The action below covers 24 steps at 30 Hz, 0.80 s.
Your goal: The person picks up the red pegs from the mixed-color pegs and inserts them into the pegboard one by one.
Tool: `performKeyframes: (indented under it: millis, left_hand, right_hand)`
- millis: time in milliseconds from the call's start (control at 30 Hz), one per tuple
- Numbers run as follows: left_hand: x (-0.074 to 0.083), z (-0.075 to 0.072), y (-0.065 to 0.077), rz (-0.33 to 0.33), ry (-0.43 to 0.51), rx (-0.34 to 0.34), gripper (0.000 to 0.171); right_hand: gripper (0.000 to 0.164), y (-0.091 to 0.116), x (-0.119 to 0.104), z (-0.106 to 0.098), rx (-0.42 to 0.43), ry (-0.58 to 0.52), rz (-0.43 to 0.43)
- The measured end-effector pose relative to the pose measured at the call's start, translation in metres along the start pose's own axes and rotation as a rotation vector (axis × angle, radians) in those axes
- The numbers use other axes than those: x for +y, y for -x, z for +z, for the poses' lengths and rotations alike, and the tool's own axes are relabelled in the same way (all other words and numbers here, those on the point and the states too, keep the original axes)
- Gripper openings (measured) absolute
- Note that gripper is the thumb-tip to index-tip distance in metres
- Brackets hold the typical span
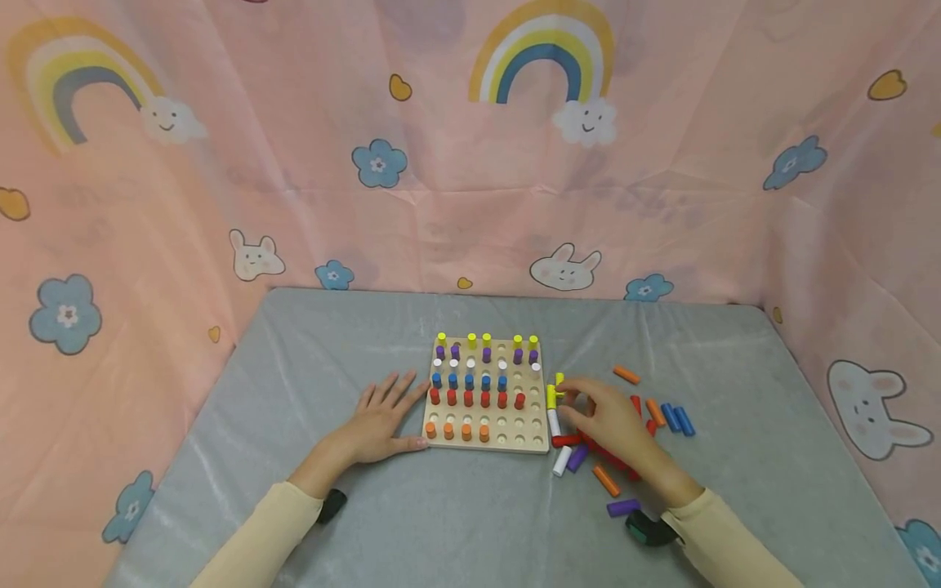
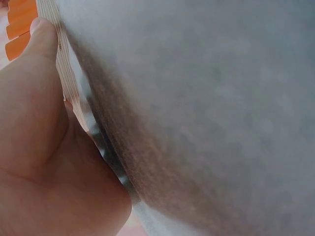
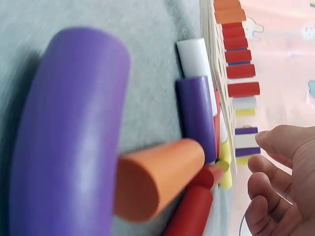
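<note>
A light wooden pegboard [image 1: 476, 446] lies on the table, holding upright rows of yellow, purple, white, blue, red and orange pegs. My left hand [image 1: 378, 425] rests at its left side with fingers spread, the thumb against the board's edge in the left wrist view. My right hand [image 1: 606, 420] hovers over loose pegs just right of the board. Its thumb and index finger stand apart near a yellow peg [image 1: 551, 397], with nothing between them. Several red pegs [image 3: 191, 211] lie partly hidden beneath that hand.
Around the right hand lie more loose pegs: white [image 1: 562, 462], purple [image 1: 623, 508], orange [image 1: 606, 480] and blue [image 1: 684, 421]. A grey cloth [image 1: 353, 343] covers the table. Behind it hangs a pink patterned curtain [image 1: 441, 220].
</note>
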<state>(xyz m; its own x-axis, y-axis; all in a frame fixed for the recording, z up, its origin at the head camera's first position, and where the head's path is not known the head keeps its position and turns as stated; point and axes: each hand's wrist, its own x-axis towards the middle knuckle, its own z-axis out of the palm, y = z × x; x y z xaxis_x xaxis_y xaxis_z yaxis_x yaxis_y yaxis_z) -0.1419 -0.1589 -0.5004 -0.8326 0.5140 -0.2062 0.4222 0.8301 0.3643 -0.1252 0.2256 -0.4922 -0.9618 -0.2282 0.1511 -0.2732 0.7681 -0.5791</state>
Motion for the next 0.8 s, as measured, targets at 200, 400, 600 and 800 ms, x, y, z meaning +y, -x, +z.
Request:
performKeyframes:
  millis: [200, 400, 600, 800]
  left_hand:
    - [0.002, -0.002, 0.001, -0.004, 0.001, -0.009, 0.092]
    - [0.003, -0.003, 0.002, -0.003, 0.006, -0.005, 0.092]
    - [0.002, -0.003, 0.002, -0.008, 0.007, -0.006, 0.092]
    - [0.002, -0.002, 0.002, -0.005, -0.005, -0.007, 0.092]
  right_hand:
    - [0.032, 0.004, 0.007, -0.005, 0.046, -0.007, -0.019]
    - [0.029, 0.006, 0.015, -0.009, 0.072, 0.003, -0.043]
    - [0.029, 0.009, 0.023, -0.015, 0.103, 0.03, -0.052]
    - [0.028, 0.012, 0.03, -0.02, 0.087, 0.019, 0.001]
